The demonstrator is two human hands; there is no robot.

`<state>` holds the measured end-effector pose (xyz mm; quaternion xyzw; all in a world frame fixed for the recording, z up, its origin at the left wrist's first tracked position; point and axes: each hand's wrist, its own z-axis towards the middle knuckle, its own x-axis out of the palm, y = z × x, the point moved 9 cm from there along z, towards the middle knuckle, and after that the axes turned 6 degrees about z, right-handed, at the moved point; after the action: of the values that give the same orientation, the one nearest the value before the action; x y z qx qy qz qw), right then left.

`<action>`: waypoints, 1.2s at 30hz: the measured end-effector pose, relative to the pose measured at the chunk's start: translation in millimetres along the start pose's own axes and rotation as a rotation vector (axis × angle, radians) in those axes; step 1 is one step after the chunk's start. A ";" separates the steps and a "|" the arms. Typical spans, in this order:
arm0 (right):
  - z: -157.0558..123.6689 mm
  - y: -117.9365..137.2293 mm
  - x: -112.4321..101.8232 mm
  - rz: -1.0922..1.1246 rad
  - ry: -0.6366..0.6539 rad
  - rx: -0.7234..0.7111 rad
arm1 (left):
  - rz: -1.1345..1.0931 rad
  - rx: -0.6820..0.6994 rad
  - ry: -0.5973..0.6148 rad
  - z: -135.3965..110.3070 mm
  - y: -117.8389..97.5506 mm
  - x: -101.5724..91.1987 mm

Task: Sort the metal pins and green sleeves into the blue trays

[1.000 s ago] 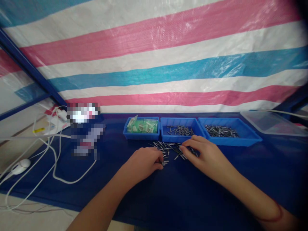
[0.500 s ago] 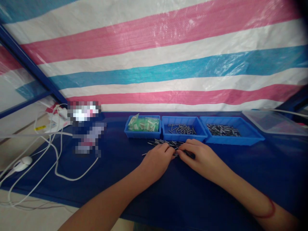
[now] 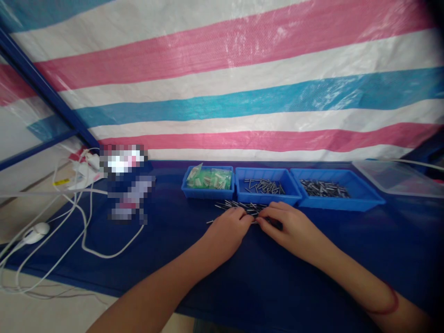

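A loose heap of thin metal rods (image 3: pixel 239 204) lies on the dark blue table, just in front of the blue bins. My left hand (image 3: pixel 227 233) rests at the heap's near side, its fingers bent and closed. Facing it from the right, my right hand (image 3: pixel 286 224) pinches thumb and forefinger together. A thin light metal rod (image 3: pixel 254 222) shows between the fingertips of both hands, mostly hidden by them. Another rod (image 3: pixel 210 222) pokes out to the left of my left hand. Dark pieces lie under my right palm, too shaded to make out.
Three blue bins stand in a row: one with green-and-clear packets (image 3: pixel 208 179), one with metal pins (image 3: pixel 265 186), one with darker metal pieces (image 3: pixel 324 188). A clear plastic lid (image 3: pixel 395 178) lies at right. White cables (image 3: pixel 104 255) loop across the left side.
The view has shifted slightly, so everything sits a little further right. My fingertips have moved slightly at the heap; both hands stay closed there.
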<state>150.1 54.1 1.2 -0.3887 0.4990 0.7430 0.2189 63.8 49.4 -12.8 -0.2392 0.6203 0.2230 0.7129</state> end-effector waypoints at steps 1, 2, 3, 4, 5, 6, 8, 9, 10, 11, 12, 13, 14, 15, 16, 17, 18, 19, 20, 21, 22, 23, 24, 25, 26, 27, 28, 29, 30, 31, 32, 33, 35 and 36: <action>0.0 -0.5 0.8 0.003 0.002 -0.003 | 0.002 -0.005 0.000 0.0 -0.5 -0.6; -0.1 -1.2 1.6 0.006 0.001 -0.005 | 0.007 -0.011 -0.002 0.1 -0.9 -1.5; -0.1 -1.9 2.2 0.009 -0.003 -0.007 | 0.011 -0.021 -0.007 0.3 -1.0 -2.8; -0.1 -2.5 2.5 0.013 -0.011 -0.009 | 0.011 -0.033 -0.018 0.5 -0.8 -4.3; -0.1 -2.9 2.5 0.023 -0.020 -0.011 | 0.000 -0.047 -0.034 0.9 -0.2 -6.0; 0.0 -3.1 2.0 0.042 -0.032 -0.010 | -0.028 -0.061 -0.057 1.3 0.7 -8.0; 0.0 -3.6 -0.5 0.112 -0.061 0.004 | -0.148 -0.090 -0.117 2.1 3.6 -12.0; 0.0 -4.4 -2.2 0.157 -0.076 0.021 | -0.235 -0.108 -0.150 2.5 5.9 -13.6; -0.2 -5.6 -3.9 0.202 -0.089 0.043 | -0.328 -0.133 -0.183 2.6 9.0 -14.9; -0.4 -7.0 -5.0 0.242 -0.098 0.065 | -0.419 -0.165 -0.214 2.5 12.8 -15.7; -0.7 -8.4 -5.9 0.276 -0.104 0.086 | -0.504 -0.200 -0.242 2.1 16.6 -15.9; -1.0 -9.7 -6.2 0.310 -0.107 0.102 | -0.582 -0.233 -0.266 1.6 20.1 -16.0; -1.3 -11.1 -6.4 0.348 -0.113 0.115 | -0.653 -0.265 -0.286 0.9 23.4 -15.9; -1.5 -12.9 -6.7 0.396 -0.125 0.129 | -0.720 -0.295 -0.303 0.2 26.3 -15.6; -1.9 -15.0 -7.2 0.452 -0.144 0.144 | -0.781 -0.320 -0.312 -0.3 28.7 -15.0; -2.2 -17.2 -7.9 0.515 -0.166 0.159 | -0.834 -0.340 -0.314 -0.6 30.4 -14.2; -2.5 -19.4 -8.7 0.581 -0.190 0.174 | -0.874 -0.357 -0.311 -0.8 31.7 -13.3; -2.8 -21.4 -9.4 0.645 -0.213 0.190 | -0.903 -0.373 -0.306 -0.9 32.9 -12.5; -3.2 -23.3 -10.0 0.701 -0.233 0.208 | -0.927 -0.387 -0.305 -1.1 34.0 -12.2; -3.5 -24.9 -10.2 0.749 -0.246 0.230 | -0.949 -0.398 -0.310 -1.3 35.0 -12.4; -3.9 -26.2 -9.8 0.789 -0.251 0.254 | -0.974 -0.407 -0.320 -1.7 35.9 -12.9; -4.2 -27.2 -8.9 0.824 -0.248 0.279 | -0.999 -0.415 -0.336 -2.2 36.9 -13.7; -4.4 -27.5 -7.2 0.854 -0.234 0.302 | -1.026 -0.420 -0.352 -2.6 37.6 -14.7; -4.4 -27.0 -4.8 0.879 -0.212 0.319 | -1.049 -0.422 -0.368 -3.0 38.1 -15.8; -4.2 -25.9 -2.0 0.900 -0.184 0.332 | -1.066 -0.423 -0.383 -3.2 38.5 -17.0; -3.9 -24.3 1.1 0.917 -0.154 0.341 | -1.076 -0.425 -0.397 -3.6 38.8 -18.2; -3.6 -22.5 4.2 0.930 -0.126 0.347 | -1.083 -0.427 -0.414 -4.0 39.4 -19.6; -3.4 -20.7 7.2 0.943 -0.101 0.351 | -1.089 -0.427 -0.430 -4.3 39.7 -21.1; -3.2 -18.8 10.1 0.958 -0.079 0.352 | -1.095 -0.424 -0.445 -4.6 39.8 -22.6; -3.1 -17.0 12.9 0.977 -0.059 0.352 | -1.100 -0.419 -0.458 -4.8 39.6 -24.2; -3.2 -15.3 15.5 0.996 -0.041 0.352 | -1.104 -0.413 -0.467 -5.0 39.2 -25.6; -3.3 -13.7 17.7 1.012 -0.023 0.352 | -1.106 -0.407 -0.474 -5.3 38.7 -26.9; -3.8 -10.9 21.1 1.030 0.016 0.348 | -1.105 -0.391 -0.472 -5.5 36.8 -28.6; -4.0 -9.6 22.0 1.033 0.033 0.344 | -1.102 -0.383 -0.467 -5.6 35.9 -29.1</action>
<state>145.1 53.0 -22.6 -0.0633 0.7426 0.6555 -0.1219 33.5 73.5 13.1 -0.5923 0.1826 -0.0238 0.7844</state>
